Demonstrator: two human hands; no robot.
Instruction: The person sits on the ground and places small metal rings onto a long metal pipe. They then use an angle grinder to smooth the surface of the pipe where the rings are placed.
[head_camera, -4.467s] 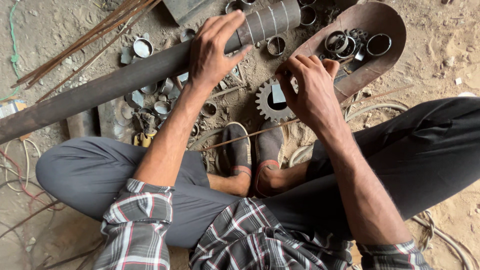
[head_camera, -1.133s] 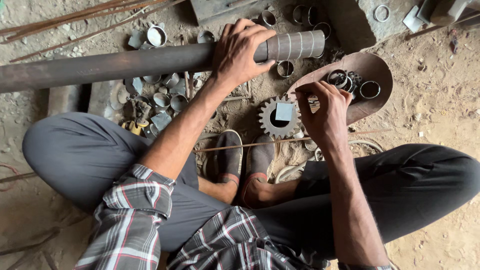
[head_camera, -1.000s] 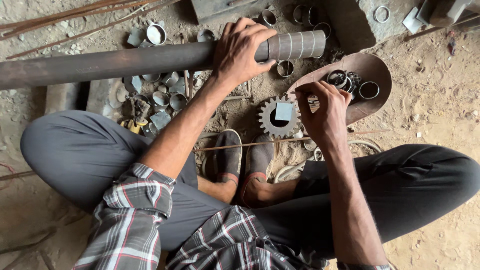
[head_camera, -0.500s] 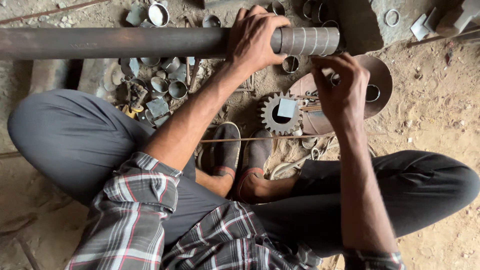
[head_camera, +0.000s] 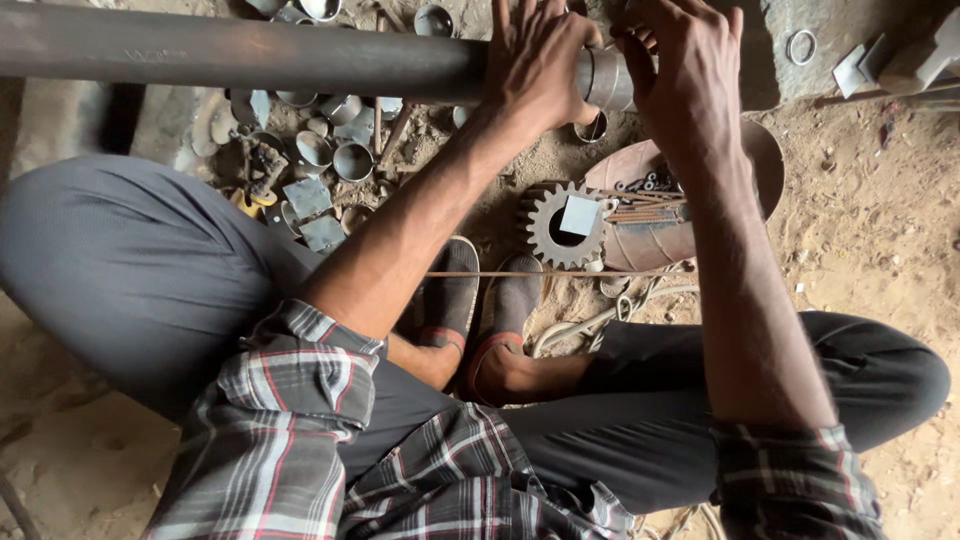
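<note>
Plainly, step in hand: both hands work at the near end of a long metal pipe (head_camera: 250, 55) that lies across the top of the view, above the person's crossed legs.
Left hand: the left hand (head_camera: 535, 65) lies over the pipe with the fingers curled across its top, holding it down.
Right hand: the right hand (head_camera: 685, 75) comes to the pipe's end, fingers bent about the lighter end section (head_camera: 605, 78); whether it pinches a small tool or piece against the metal cannot be told, since the back of the hand hides the fingertips.
Doing it well: as a judgement, the left hand should keep the pipe from rolling while the right works close against it, so that the two stay touching the same stretch and the pipe does not turn under the fingers.
Where the pipe is: raised off the sandy floor (head_camera: 880, 230), above a scatter of cut metal rings (head_camera: 335, 150) and beyond the person's feet.
Long axis: nearly level across the picture, running from the left edge to the hands, very slightly tilted.
Which way it points: its worked end faces the person's right, and the other end runs out of view at the left.
Near it: a toothed gear wheel (head_camera: 563, 222) lies on the ground just below the hands, beside a rusty curved plate (head_camera: 760, 170) holding small parts.
</note>
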